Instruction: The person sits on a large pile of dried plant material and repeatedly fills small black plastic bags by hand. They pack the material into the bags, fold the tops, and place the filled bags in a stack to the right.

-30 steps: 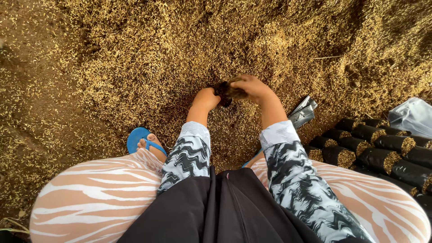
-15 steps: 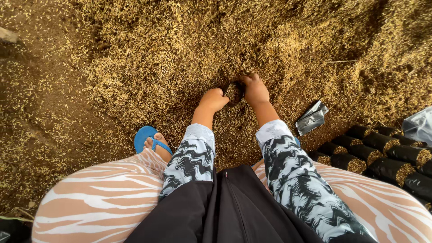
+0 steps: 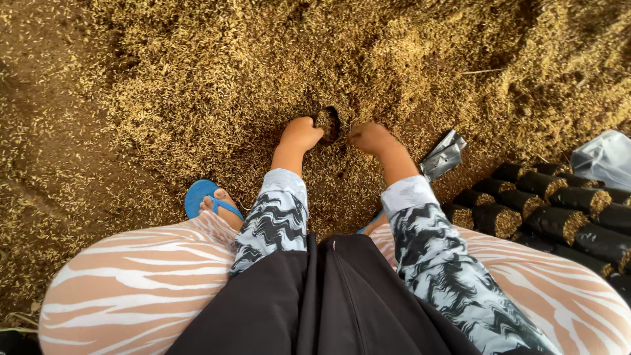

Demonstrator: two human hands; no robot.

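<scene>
Golden-brown husk mix (image 3: 217, 72) covers pretty much the whole ground here, and the person is squatting right in the middle of it, filling a small black grow bag (image 3: 328, 123) that sits dead centre in the view, mouth up and half sunk in the pile. The left hand (image 3: 303, 133) is curled into a loose fist touching the bag's rim at its 9 o'clock side, looks like it's pinching the edge to keep the mouth open. The right hand (image 3: 370, 137) is just off the bag at 3 o'clock, fingers pressed together and cupped down into the husk, knuckles up, so whether it's got a scoop in it can't be told from here. Judging by how things lie, this is the stuffing step: bag looks close to full, husk showing right at the mouth. Next move probably calls for a steady left-hand grip so the thin plastic doesn't fold shut, and a packed handful pushed in from the right. Over at 3 to 4 o'clock there's a row of filled black bags (image 3: 552, 210) lying on their sides, a flat stack of empty bags (image 3: 444, 154) nearer at 2 o'clock, and a clear plastic sack (image 3: 605, 158) at the edge. Blue flip-flop (image 3: 200, 196) pokes out at 8 o'clock.
</scene>
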